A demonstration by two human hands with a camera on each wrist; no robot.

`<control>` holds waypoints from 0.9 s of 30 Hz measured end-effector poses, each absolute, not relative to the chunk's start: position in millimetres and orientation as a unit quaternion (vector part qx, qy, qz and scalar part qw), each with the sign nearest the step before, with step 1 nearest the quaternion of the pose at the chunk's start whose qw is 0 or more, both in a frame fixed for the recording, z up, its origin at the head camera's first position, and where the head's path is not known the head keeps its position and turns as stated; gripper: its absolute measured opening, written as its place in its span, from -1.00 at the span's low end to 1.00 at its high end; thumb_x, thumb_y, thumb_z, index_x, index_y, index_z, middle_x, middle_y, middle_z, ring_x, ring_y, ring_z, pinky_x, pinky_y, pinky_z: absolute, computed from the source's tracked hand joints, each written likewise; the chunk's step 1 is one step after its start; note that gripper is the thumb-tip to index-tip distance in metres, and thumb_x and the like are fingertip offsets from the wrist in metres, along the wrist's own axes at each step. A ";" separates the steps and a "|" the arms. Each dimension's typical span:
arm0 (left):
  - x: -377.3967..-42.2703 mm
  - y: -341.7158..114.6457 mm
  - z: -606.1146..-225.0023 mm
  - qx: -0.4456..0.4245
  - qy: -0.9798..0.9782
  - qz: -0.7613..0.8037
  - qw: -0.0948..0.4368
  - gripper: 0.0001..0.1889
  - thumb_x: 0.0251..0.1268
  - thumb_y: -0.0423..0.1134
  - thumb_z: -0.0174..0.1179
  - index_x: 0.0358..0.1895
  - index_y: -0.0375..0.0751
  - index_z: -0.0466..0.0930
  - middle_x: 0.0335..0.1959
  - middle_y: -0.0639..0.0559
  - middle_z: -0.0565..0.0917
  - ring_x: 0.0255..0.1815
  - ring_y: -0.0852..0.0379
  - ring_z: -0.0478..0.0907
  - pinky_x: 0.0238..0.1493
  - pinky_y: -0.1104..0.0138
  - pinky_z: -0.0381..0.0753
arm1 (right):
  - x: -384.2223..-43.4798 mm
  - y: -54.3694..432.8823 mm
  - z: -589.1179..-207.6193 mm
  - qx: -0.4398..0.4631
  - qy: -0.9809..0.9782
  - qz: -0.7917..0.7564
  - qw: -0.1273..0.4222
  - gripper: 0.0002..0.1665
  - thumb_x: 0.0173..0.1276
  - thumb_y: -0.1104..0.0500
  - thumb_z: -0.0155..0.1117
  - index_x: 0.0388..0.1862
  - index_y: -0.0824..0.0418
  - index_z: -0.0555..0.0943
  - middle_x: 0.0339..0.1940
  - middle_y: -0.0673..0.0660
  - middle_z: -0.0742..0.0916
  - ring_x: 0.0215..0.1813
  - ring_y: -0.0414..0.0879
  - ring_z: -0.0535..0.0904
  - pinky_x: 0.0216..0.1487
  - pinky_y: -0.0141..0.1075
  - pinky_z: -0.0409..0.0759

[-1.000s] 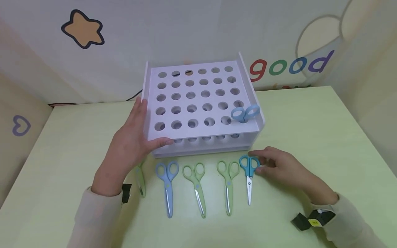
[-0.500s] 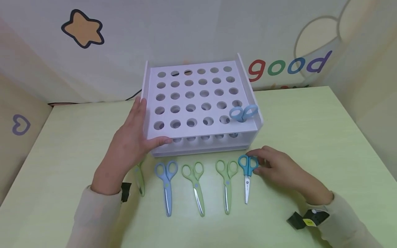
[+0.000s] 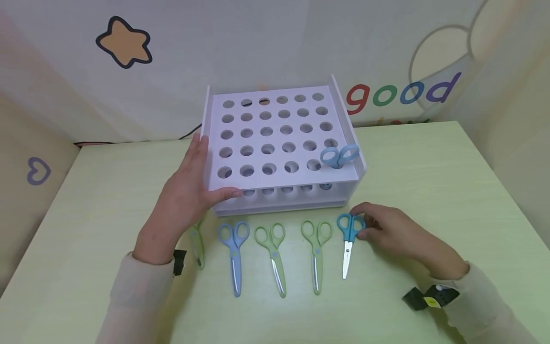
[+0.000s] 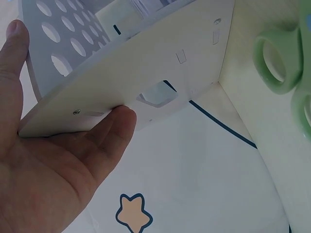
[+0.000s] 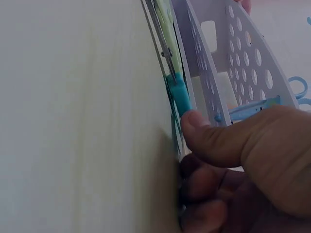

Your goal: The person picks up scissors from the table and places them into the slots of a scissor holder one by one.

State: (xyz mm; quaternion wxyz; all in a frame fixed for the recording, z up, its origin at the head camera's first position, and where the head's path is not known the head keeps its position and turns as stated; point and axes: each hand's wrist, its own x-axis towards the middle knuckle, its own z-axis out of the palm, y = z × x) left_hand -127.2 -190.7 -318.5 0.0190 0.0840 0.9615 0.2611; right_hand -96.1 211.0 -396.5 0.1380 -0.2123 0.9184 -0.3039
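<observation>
My right hand pinches the handle of teal-handled scissors, which point toward me at the right end of a row of scissors. In the right wrist view my thumb presses on the teal handle. My left hand grips the front left corner of a white rack with rows of round holes, thumb in front and fingers along the side panel. Light blue scissors stand in the rack's front right hole, handles up.
Blue scissors and green scissors lie flat before the rack, with another green pair to their right. More green scissors lie partly behind my left wrist. A printed curtain hangs behind the table.
The teal scissors have shifted slightly right, away from the green pair, and their blades slant more, with my right hand on them. My left hand stays on the rack.
</observation>
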 end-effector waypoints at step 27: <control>-129.0 -190.3 -317.3 0.081 0.961 0.264 0.027 0.31 0.09 0.20 0.48 0.65 -0.15 -0.35 0.67 -0.01 -0.34 0.46 -0.30 0.22 0.20 -0.10 0.42 | -99.6 229.9 -382.1 -0.117 0.825 -0.543 0.102 -0.78 0.53 0.38 0.15 0.08 0.39 0.61 -0.34 0.19 0.70 -0.43 0.03 0.65 -0.34 -0.20 0.68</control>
